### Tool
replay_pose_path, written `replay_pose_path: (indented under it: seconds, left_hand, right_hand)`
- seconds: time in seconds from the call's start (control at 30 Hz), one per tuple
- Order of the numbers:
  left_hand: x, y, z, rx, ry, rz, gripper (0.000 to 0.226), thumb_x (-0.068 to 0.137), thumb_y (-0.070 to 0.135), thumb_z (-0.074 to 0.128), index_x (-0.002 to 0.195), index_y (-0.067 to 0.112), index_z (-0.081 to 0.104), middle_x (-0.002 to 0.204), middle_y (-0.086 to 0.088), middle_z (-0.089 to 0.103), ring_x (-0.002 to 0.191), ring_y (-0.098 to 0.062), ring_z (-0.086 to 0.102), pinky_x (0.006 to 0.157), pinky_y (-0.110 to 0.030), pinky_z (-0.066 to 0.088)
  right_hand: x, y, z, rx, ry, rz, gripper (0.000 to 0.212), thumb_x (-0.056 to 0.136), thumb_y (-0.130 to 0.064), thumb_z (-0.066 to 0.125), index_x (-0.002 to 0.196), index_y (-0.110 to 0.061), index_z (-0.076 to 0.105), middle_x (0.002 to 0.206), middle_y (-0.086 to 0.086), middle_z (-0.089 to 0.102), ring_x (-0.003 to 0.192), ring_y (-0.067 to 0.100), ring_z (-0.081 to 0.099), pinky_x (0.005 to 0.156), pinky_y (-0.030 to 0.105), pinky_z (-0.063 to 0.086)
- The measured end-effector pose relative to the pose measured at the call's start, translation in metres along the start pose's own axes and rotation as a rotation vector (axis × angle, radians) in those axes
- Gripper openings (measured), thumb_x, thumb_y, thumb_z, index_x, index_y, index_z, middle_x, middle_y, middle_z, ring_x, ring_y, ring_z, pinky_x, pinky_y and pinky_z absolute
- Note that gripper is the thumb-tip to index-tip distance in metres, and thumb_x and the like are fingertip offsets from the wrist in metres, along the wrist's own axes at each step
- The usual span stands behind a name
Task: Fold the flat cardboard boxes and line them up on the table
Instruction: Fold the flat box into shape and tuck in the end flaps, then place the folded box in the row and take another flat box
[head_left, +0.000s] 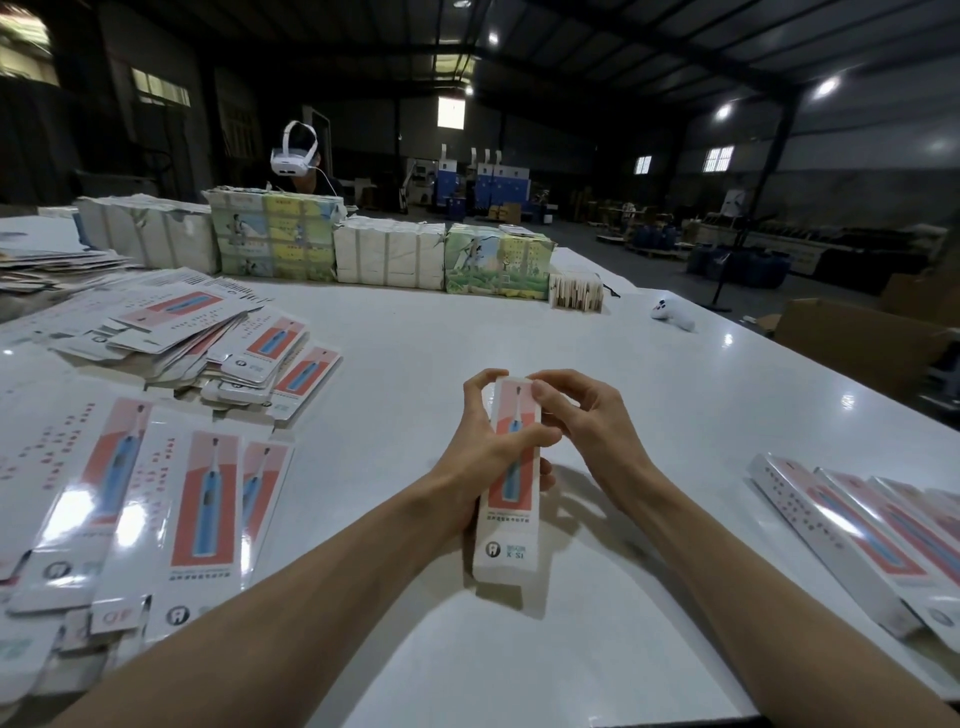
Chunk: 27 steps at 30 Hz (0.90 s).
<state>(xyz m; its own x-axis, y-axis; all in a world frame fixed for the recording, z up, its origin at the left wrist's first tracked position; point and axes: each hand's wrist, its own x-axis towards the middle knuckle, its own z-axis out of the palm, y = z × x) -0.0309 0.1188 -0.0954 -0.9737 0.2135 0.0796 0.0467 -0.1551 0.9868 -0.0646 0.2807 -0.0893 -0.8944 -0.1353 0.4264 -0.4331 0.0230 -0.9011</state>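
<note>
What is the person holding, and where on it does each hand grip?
A folded toothbrush box. The left hand grips its upper half, thumb across the printed front; the right hand pinches its far end.

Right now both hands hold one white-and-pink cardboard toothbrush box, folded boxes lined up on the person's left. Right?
No. Head view: left hand and right hand do hold the white-and-pink cardboard toothbrush box, but the folded white-and-pink cardboard boxes line up on the person's right.

White table (519, 332): flat boxes (208, 499) left, folded boxes (857, 530) right, bundled stacks (389, 254) far edge
</note>
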Motion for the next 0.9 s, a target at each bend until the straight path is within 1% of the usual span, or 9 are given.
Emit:
replay_pose_path:
  seconds: [0.17,0.23,0.33,0.43,0.5,0.6,0.7,0.77,0.9]
  left_hand:
    - [0.007,-0.001,0.003,-0.181,0.110,-0.038,0.084,0.089,0.012,0.082,0.143,0.044,0.026,0.119,-0.015,0.064,0.073,-0.023,0.077,0.062,-0.030,0.061]
    - [0.010,-0.001,0.002,-0.301,0.159,-0.029,0.085,0.088,0.001,0.078,0.142,0.044,0.029,0.121,-0.015,0.062,0.083,-0.026,0.076,0.067,-0.037,0.064]
    - [0.014,0.000,-0.002,-0.441,0.241,-0.028,0.089,0.087,-0.010,0.072,0.144,0.044,0.030,0.127,-0.018,0.060,0.096,-0.039,0.074,0.084,-0.056,0.064]
    - [0.016,0.000,-0.005,-0.502,0.277,-0.007,0.086,0.089,-0.012,0.064,0.146,0.044,0.032,0.128,-0.017,0.059,0.096,-0.037,0.073,0.079,-0.051,0.065]
    - [0.014,0.000,-0.006,-0.560,0.267,0.024,0.074,0.093,-0.008,0.058,0.146,0.039,0.036,0.129,-0.016,0.059,0.095,-0.035,0.071,0.070,-0.044,0.064]
    - [0.013,0.003,-0.006,-0.624,0.263,0.019,0.049,0.099,0.016,0.060,0.142,0.033,0.044,0.127,-0.016,0.061,0.102,-0.035,0.068,0.080,-0.046,0.063]
    - [0.020,0.001,-0.006,-0.750,0.261,-0.007,0.048,0.098,0.023,0.066,0.142,0.029,0.047,0.134,-0.015,0.056,0.110,-0.036,0.065,0.086,-0.052,0.061]
    - [0.022,0.000,-0.004,-0.745,0.228,-0.011,0.053,0.098,0.023,0.069,0.145,0.028,0.045,0.138,-0.017,0.053,0.117,-0.039,0.062,0.082,-0.051,0.064]
    - [0.019,-0.004,0.003,-0.571,0.041,-0.075,0.058,0.101,0.036,0.068,0.150,0.036,0.038,0.138,-0.015,0.056,0.117,-0.034,0.065,0.083,-0.045,0.063]
  right_hand:
    - [-0.002,0.004,0.010,-0.090,-0.005,0.032,0.036,0.104,-0.041,0.060,0.138,-0.032,0.056,0.126,-0.009,0.070,0.111,0.013,0.073,0.087,0.028,0.062]
    - [-0.002,0.005,0.011,-0.201,-0.016,-0.014,0.027,0.106,-0.033,0.058,0.132,-0.026,0.054,0.128,-0.007,0.066,0.111,0.010,0.071,0.086,0.027,0.061]
    - [-0.004,0.009,0.014,-0.348,-0.012,-0.076,0.011,0.109,-0.025,0.056,0.116,-0.018,0.054,0.118,-0.003,0.062,0.104,0.004,0.069,0.078,0.021,0.058]
    - [-0.008,0.010,0.021,-0.506,-0.043,-0.188,0.007,0.110,-0.023,0.051,0.108,-0.017,0.054,0.110,0.002,0.058,0.099,0.011,0.064,0.080,0.020,0.052]
    - [-0.011,0.009,0.026,-0.610,-0.084,-0.217,0.014,0.108,-0.031,0.049,0.105,-0.019,0.054,0.107,0.001,0.059,0.097,0.009,0.061,0.079,0.016,0.049]
    - [-0.015,-0.001,0.028,-0.649,-0.087,-0.149,0.020,0.109,-0.039,0.051,0.107,-0.019,0.057,0.107,-0.001,0.065,0.094,0.007,0.065,0.075,0.020,0.053]
    - [-0.021,-0.016,0.028,-0.699,-0.086,-0.078,0.038,0.102,-0.059,0.056,0.105,-0.022,0.059,0.104,-0.004,0.067,0.091,0.012,0.067,0.077,0.035,0.058]
    - [-0.028,-0.027,0.025,-0.751,-0.103,-0.055,0.048,0.092,-0.070,0.061,0.106,-0.025,0.058,0.106,-0.005,0.067,0.092,0.013,0.066,0.077,0.034,0.059]
    - [-0.045,-0.044,0.008,-0.893,-0.102,-0.009,0.044,0.093,-0.049,0.073,0.122,-0.018,0.060,0.122,0.003,0.068,0.101,0.019,0.067,0.086,0.034,0.061]
